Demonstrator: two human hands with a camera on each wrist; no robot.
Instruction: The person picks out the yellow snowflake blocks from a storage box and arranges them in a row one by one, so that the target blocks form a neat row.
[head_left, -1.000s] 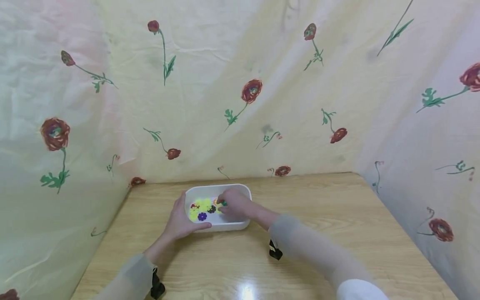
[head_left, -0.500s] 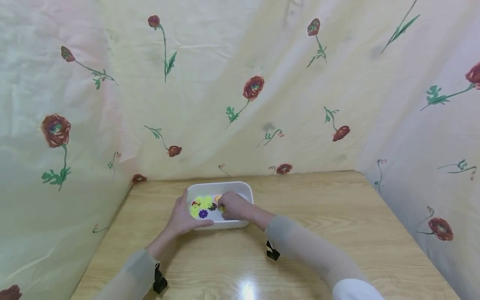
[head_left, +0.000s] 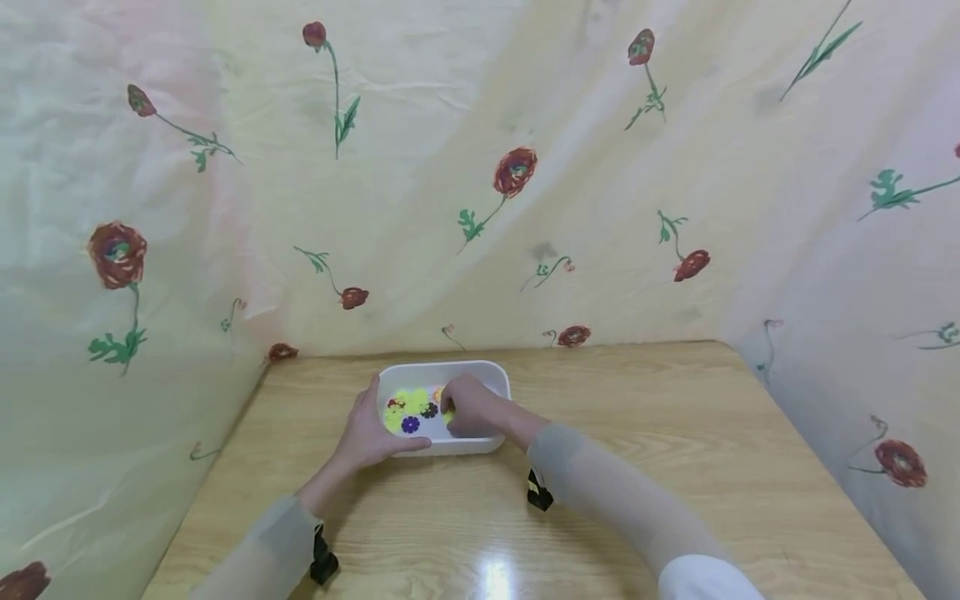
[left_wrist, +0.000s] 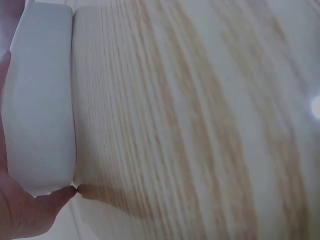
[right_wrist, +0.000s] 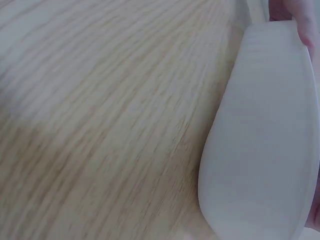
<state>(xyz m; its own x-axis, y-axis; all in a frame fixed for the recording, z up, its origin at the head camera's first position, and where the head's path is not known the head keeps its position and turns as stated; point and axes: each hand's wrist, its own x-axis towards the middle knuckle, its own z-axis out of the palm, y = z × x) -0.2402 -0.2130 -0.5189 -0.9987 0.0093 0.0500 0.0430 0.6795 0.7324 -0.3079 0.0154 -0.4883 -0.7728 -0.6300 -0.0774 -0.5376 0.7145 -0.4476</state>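
Note:
A white rectangular tub [head_left: 459, 448] sits on the table with small flower-shaped plastic discs inside. Yellow discs [head_left: 408, 402] cluster at its left, with a purple disc [head_left: 410, 425] and a dark disc [head_left: 430, 410] nearby. My left hand [head_left: 366, 435] holds the tub's left end, thumb lying along the front rim. In the left wrist view that hand [left_wrist: 22, 210] wraps the tub's corner. My right hand [head_left: 472, 406] reaches inside with curled fingers, pinching a yellow disc [head_left: 448, 415] that is partly hidden. The right wrist view shows mostly the tub's outer wall [right_wrist: 260, 130].
The wooden table [head_left: 600, 400] extends around the tub. A flower-printed cloth [head_left: 420, 208] hangs behind it and along both sides. Black wrist devices sit under both forearms, such as the right wrist device [head_left: 539, 492].
My right fingers have closed in around the yellow disc and a green bit by them is now out of sight. The left hand stays on the tub; the head view has shifted slightly.

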